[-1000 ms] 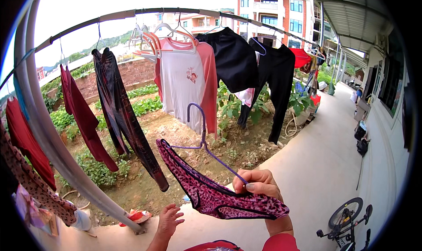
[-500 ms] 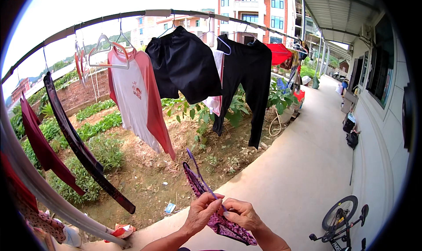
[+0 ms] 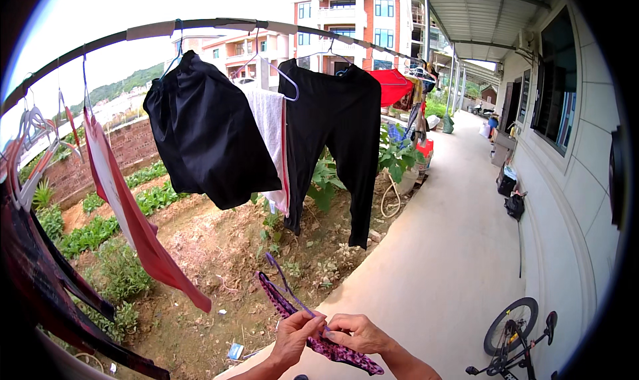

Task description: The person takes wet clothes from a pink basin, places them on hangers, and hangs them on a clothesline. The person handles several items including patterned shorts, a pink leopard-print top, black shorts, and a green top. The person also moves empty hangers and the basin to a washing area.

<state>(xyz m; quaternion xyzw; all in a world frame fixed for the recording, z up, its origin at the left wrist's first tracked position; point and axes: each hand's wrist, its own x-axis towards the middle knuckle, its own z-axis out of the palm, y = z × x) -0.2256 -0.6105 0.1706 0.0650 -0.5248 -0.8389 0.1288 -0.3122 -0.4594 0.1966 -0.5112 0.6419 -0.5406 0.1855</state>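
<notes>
Low in front of me, a purple clothes hanger [image 3: 287, 283] tilts up and away to the left, its hook end free in the air. A pink and black patterned garment [image 3: 346, 355] with dark edging hangs on it, its lower part below my fingers. My left hand [image 3: 296, 337] pinches the hanger near its middle. Close beside it, my right hand [image 3: 358, 333] has thumb and fingers closed at the same spot, on the hanger and the garment's edge; exactly which of the two it grips is partly hidden.
A long pole [image 3: 219, 25] overhead carries black shorts [image 3: 206, 130], a white towel [image 3: 265, 133], black trousers [image 3: 333, 133], a red garment [image 3: 393, 87] and a red-and-white shirt [image 3: 133, 213]. A bicycle [image 3: 512, 333] lies at the lower right by the wall. Garden soil [image 3: 200, 260] borders the concrete walkway [image 3: 432, 247].
My view has moved forward along the walkway, so the hung clothes stand nearer and further left. Both hands keep hold of the hanger and garment.
</notes>
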